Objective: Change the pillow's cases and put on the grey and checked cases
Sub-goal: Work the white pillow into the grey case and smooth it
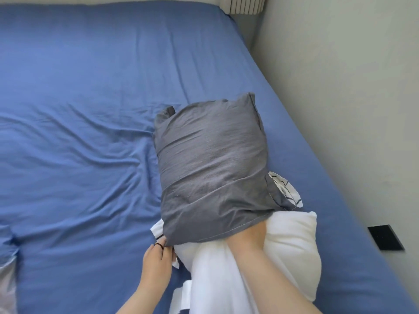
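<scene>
- Grey case centre-right of frame, pulled partway over white pillow.
- Left hand pinching lower-left hem of grey case.
- Right hand buried inside; grip impossible to tell.
- Checked case peeking out beneath.

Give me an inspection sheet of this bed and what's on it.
Surface: wrinkled blue bed sheet.
Job's things: grey pillowcase partly over the white pillow, near end bare; checked case peeks out beneath.
Clutter: pale fabric at the lower left edge.
Hands: left hand pinches the grey pillowcase's hem; right hand reaches into its opening, fingers hidden.
Cables: nothing seen.
Surroundings: wall along the right side; black rectangle near it; ribbed panel at the far corner.
</scene>
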A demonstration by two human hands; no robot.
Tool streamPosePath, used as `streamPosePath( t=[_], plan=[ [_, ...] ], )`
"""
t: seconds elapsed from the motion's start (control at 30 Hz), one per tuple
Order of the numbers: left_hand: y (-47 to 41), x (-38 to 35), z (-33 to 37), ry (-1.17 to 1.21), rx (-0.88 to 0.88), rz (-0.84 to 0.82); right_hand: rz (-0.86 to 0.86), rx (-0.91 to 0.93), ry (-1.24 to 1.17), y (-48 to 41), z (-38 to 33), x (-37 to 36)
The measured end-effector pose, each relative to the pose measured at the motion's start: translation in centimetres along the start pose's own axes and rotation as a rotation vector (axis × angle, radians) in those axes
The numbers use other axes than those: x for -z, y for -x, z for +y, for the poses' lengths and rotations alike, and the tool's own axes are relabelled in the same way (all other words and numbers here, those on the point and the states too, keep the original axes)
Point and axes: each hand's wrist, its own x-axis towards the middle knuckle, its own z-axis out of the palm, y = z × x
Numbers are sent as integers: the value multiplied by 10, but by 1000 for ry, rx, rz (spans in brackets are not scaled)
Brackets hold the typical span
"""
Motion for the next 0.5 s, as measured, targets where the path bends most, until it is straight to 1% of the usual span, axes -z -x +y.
streamPosePath(
  t=[0.03,0.07,0.1,0.13,0.17,0.2,0.23,0.27,0.3,0.33,0.37,0.4,0.47,0.5],
  plan=[
    [3,1,5,-59,-59,31,38,63,-40,2,-1,-1],
    [5,2,7,-128,-139,77,57,84,-143,6,-1,-5],
    [10,3,11,-165,-234,136,74,52,-219,10,-2,-6],
    [14,4,17,-183,-330,177,150,17,-291,16,-2,-7],
    [18,4,22,-189,-473,233,161,25,-292,21,0,-9],
    [22,2,29,-192,-647,232,138,47,-318,25,3,-14],
    [24,-1,36,-240,-819,233,154,61,-320,27,5,-18],
    [24,-5,45,-298,-980,210,230,74,-359,29,6,-21],
    [23,-9,54,-380,-1084,175,330,113,-392,31,6,-22],
    [21,-15,62,-472,-1143,135,434,124,-410,32,4,-20],
    [19,-20,71,-553,-1180,122,486,124,-384,33,0,-12],
    [17,-24,80,-630,-1205,115,451,147,-402,35,-5,-2],
    [11,-28,89,-772,-1235,105,514,271,-278,37,-6,2],
    [7,-29,93,-813,-1243,114,522,286,-259,37,-4,6]
  ],
)
